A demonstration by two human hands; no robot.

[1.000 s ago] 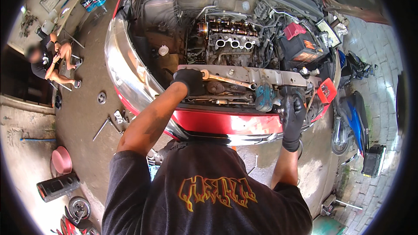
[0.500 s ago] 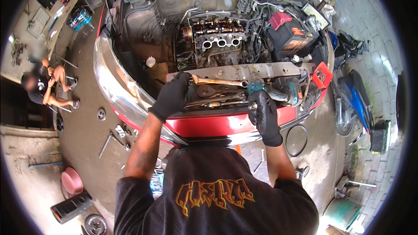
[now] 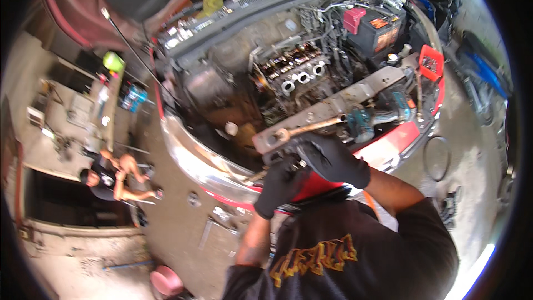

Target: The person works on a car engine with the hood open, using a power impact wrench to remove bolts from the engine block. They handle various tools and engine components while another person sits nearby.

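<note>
In the head view, both gloved hands come together over the front of an open engine bay. The left hand [image 3: 280,183] is curled, its palm and fingertips mostly hidden; the right hand [image 3: 333,158] reaches in from the other side, fingers bent and close together. A small shiny piece [image 3: 302,163] shows between them—I cannot tell which hand has hold of it, or how tightly either is closed.

Just beyond the gloves, a combination wrench [image 3: 313,126] lies along the near edge of the metal crossbar [image 3: 366,93]. To its right are a teal power tool [image 3: 361,125] and, farther along, a red tray [image 3: 431,62]. Behind the crossbar sits the exposed engine [image 3: 300,66].

The step in hand looks like close two-handed handling of that small piece; a next move from here would call for a sure fingertip grip—gloves and clutter leave little room.
</note>
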